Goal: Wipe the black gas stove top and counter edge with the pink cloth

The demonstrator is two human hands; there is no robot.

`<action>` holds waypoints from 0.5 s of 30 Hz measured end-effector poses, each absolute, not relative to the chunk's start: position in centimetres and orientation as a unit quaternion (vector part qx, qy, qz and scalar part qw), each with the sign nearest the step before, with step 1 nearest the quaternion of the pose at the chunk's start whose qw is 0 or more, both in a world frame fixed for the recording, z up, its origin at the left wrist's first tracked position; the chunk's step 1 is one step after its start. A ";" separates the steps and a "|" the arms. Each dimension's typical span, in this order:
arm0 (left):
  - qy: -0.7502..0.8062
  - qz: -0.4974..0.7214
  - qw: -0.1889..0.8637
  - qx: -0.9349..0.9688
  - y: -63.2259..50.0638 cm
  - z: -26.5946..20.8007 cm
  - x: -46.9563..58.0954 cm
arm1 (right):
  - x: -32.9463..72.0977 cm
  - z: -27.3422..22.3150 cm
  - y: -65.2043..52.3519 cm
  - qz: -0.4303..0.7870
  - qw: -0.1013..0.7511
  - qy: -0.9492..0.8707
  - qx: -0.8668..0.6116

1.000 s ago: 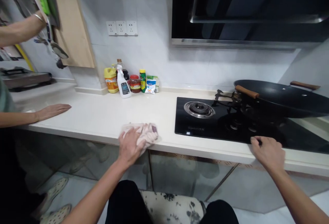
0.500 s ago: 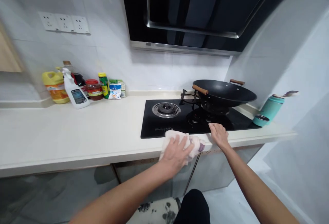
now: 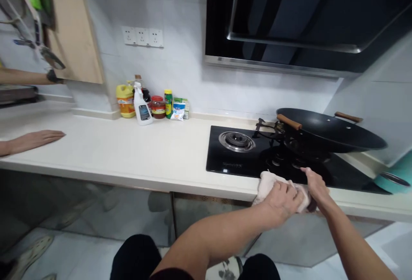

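Observation:
A pale cloth (image 3: 268, 182) with a dark purple end lies bunched over the counter's front edge, just before the black gas stove (image 3: 244, 166). My left hand (image 3: 283, 200) presses on it, fingers closed over the fabric. To the right, beside the cloth's dark end, my right hand (image 3: 317, 187) rests on the front edge by the stove, its thumb stretched out and no object visible in it. Part of its fingers is hidden from view. A black wok (image 3: 331, 132) with wooden handles sits on the stove's right side; the left burner (image 3: 237, 141) is bare.
Along the wall stand a white spray bottle (image 3: 142, 110), a yellow jug (image 3: 125, 102), a red-lidded jar (image 3: 158, 107) and small packets (image 3: 178, 110). Another person's hand (image 3: 37, 139) lies on the white counter (image 3: 180, 151) at left; another arm (image 3: 28, 76) is near a wooden board (image 3: 75, 35). A range hood (image 3: 283, 61) hangs above.
The view has swung left, bringing another person's hand and arm and the hanging utensils into sight. My left hand and the cloth are now closer to my right hand.

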State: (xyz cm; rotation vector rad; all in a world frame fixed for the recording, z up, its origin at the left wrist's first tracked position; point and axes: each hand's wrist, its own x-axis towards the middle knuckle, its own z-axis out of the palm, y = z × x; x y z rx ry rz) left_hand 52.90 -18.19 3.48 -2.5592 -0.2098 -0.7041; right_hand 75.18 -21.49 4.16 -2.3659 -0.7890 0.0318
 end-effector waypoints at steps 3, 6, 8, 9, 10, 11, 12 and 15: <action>-0.076 -0.260 0.240 -0.932 -17.3 3.8 49.3 | 74.7 3.8 -21.9 -0.026 0.264 -0.334 -0.904; -0.090 -0.258 0.226 -0.935 -15.8 4.2 44.9 | 73.9 3.5 -22.2 -0.062 0.232 -0.362 -0.901; -0.117 -0.247 0.206 -0.940 -14.5 4.4 41.5 | 73.4 3.3 -22.4 -0.078 0.229 -0.370 -0.897; -0.131 -0.234 0.196 -0.943 -13.7 4.4 39.7 | 73.3 3.1 -22.5 -0.085 0.232 -0.372 -0.895; -0.143 -0.218 0.186 -0.947 -12.9 4.5 37.7 | 73.3 2.9 -22.6 -0.094 0.237 -0.372 -0.892; -0.153 -0.199 0.178 -0.951 -12.0 4.6 35.7 | 73.3 2.7 -22.6 -0.102 0.244 -0.373 -0.889; -0.165 -0.180 0.170 -0.955 -11.1 4.6 33.6 | 73.4 2.5 -22.6 -0.110 0.251 -0.374 -0.886; -0.203 -0.148 0.152 -0.956 -8.4 4.6 27.1 | 73.9 1.8 -22.6 -0.120 0.266 -0.375 -0.880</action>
